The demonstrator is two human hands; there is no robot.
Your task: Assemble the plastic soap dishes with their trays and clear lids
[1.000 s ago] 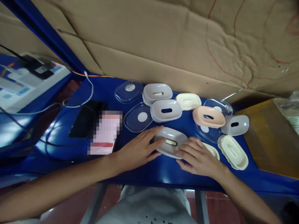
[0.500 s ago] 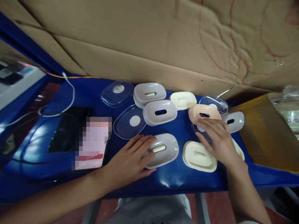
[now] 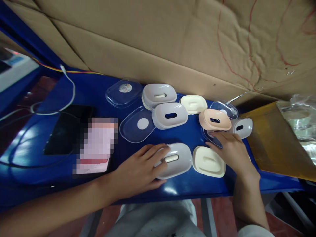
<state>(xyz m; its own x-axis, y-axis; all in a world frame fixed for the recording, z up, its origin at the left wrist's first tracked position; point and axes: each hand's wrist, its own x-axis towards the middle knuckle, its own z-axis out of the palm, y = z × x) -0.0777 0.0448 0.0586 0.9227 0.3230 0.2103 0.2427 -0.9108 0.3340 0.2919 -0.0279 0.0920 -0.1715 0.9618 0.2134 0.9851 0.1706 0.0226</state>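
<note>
My left hand (image 3: 145, 168) grips the left end of a grey soap dish (image 3: 181, 164), its fingers over the rim. A cream ridge shows through the dish's slot. My right hand (image 3: 232, 151) is in front of a peach dish (image 3: 225, 122), fingers apart, fingertips at the edge of a clear lid (image 3: 205, 133) that lies partly under that dish. Below that hand lies a cream base (image 3: 209, 163) with a raised ridge. Another grey dish (image 3: 182, 115) with an open slot sits behind my left hand, beside a clear lid (image 3: 130, 130) with a round white label.
Farther back are a grey dish (image 3: 170, 90), a cream base (image 3: 198, 103) and clear lids (image 3: 115, 95). A small grey dish (image 3: 248, 128) stands near a brown-taped box (image 3: 276, 141) on the right. At left lie a phone (image 3: 98, 141), a black slab (image 3: 59, 141) and cables.
My right hand has drawn back from the peach dish to the clear lid in front of it. My left hand stays on the grey dish. The view has shifted slightly.
</note>
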